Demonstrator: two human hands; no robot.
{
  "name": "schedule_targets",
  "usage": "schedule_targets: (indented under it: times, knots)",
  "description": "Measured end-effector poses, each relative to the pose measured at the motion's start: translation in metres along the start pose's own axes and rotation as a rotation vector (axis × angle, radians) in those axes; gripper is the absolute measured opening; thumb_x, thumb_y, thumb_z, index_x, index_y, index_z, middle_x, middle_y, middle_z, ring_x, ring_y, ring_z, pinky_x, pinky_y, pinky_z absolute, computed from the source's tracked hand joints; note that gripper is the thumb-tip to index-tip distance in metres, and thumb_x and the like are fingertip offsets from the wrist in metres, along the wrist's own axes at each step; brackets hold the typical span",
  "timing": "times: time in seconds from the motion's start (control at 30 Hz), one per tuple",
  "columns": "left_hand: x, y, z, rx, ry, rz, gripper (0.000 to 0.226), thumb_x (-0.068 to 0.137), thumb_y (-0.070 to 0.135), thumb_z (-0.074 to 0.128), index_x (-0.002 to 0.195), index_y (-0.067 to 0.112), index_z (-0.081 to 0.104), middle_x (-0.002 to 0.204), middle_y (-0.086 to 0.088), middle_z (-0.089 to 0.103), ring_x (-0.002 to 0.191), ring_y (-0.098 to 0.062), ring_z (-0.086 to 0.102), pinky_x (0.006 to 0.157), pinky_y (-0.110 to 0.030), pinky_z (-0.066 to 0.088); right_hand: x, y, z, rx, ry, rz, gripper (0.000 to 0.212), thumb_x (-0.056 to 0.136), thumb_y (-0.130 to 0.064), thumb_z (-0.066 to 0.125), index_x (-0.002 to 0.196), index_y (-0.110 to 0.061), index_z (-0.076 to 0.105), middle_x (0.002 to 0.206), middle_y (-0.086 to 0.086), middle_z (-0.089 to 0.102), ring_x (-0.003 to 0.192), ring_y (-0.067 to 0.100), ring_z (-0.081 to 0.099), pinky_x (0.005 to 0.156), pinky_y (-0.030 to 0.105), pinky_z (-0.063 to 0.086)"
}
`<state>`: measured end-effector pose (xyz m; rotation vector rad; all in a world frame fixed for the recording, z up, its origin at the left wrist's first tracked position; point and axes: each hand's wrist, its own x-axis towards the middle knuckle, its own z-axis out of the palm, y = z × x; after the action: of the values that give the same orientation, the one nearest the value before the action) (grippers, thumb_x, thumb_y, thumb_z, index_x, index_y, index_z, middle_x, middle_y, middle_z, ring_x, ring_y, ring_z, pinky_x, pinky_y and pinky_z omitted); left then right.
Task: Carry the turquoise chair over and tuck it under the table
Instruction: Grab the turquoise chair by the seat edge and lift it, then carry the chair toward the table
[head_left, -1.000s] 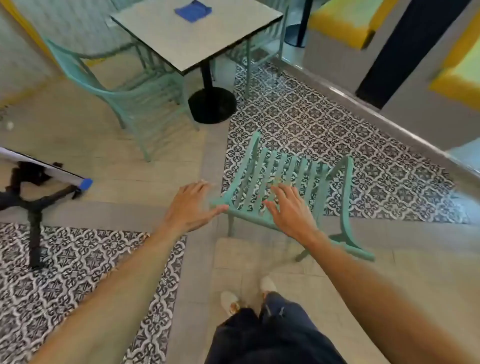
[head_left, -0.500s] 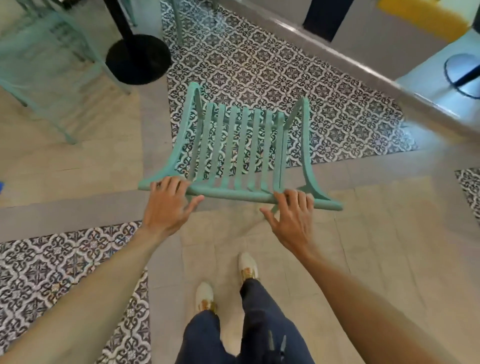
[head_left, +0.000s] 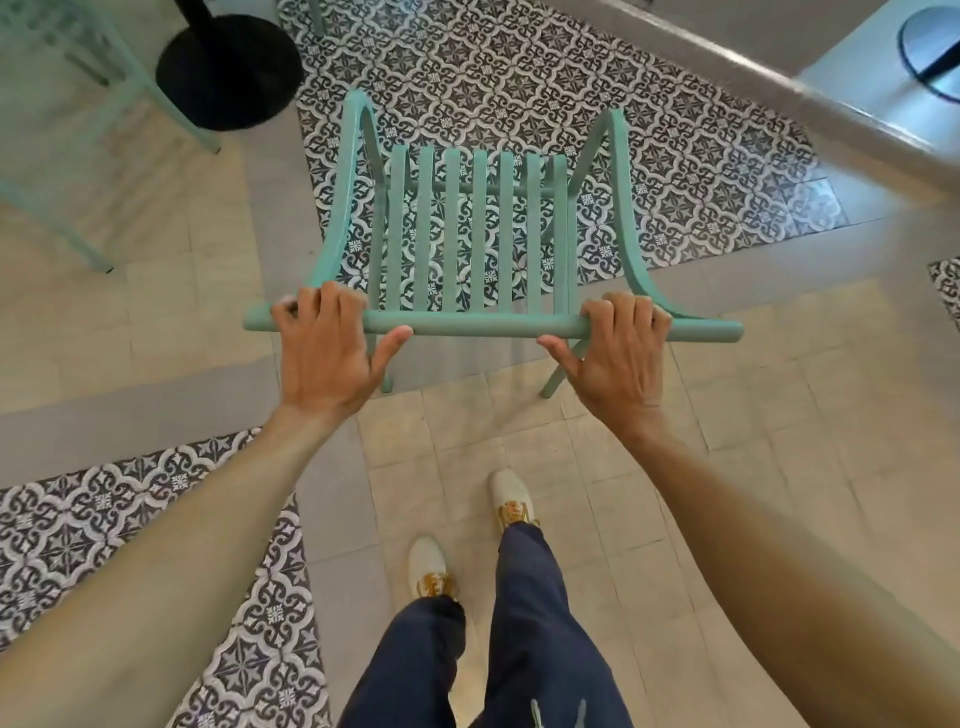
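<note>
Left hand (head_left: 324, 353) and right hand (head_left: 618, 353) both curled around the top rail of the turquoise chair (head_left: 475, 234) at frame centre, fingers over, thumbs under. Black table base (head_left: 228, 73) at upper left, chair just beside it.

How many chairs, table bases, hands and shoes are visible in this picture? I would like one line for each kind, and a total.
Chairs: 2, the held chair and a second chair at the far left, partly cut off.
Table bases: 2, a black base and a blue base at the top right edge.
Hands: 2, left hand and right hand.
Shoes: 2, left shoe and right shoe.
Total: 8
</note>
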<state>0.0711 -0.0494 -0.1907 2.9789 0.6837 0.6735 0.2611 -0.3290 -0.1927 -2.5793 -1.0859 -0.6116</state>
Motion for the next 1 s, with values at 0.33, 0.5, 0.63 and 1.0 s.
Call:
schedule_targets:
  times: [0.33,0.5,0.63,1.0]
  knots:
    - [0.002,0.004,0.002,0.017,0.035,0.006,0.068,0.095,0.079,0.041,0.095,0.012,0.041,0.094,-0.01,0.042,0.084,-0.026,0.033,0.079,-0.045,0.026,0.002,-0.001,0.004,-0.037,0.032,0.006,0.067,0.099,-0.079,0.039,0.096,-0.013,0.05,0.095,0.009,0.052,0.089,0.026,0.039,0.085,0.042,0.035]
    - [0.01,0.012,0.005,0.013,0.037,-0.01,0.068,0.094,0.079,0.042,0.095,0.011,0.041,0.093,-0.011,0.044,0.084,-0.026,0.034,0.078,-0.044,0.027,0.011,0.01,0.008,-0.031,0.037,-0.016,0.067,0.099,-0.079,0.04,0.096,-0.013,0.051,0.094,0.009,0.053,0.088,0.026,0.039,0.084,0.042,0.035]
    - [0.023,0.026,0.012,0.021,0.038,-0.046,0.068,0.094,0.078,0.045,0.095,0.01,0.044,0.093,-0.011,0.046,0.085,-0.027,0.035,0.078,-0.044,0.028,0.029,0.03,0.016,-0.013,0.039,-0.046,0.067,0.098,-0.079,0.04,0.095,-0.013,0.052,0.095,0.009,0.054,0.088,0.026,0.041,0.084,0.042,0.035]
    - [0.084,0.089,0.044,0.054,0.056,-0.193,0.067,0.094,0.076,0.047,0.097,0.009,0.047,0.095,-0.013,0.048,0.085,-0.028,0.036,0.079,-0.045,0.028,0.116,0.12,0.06,0.089,0.017,-0.174,0.064,0.098,-0.079,0.041,0.095,-0.015,0.046,0.093,0.007,0.049,0.085,0.025,0.039,0.082,0.042,0.035]
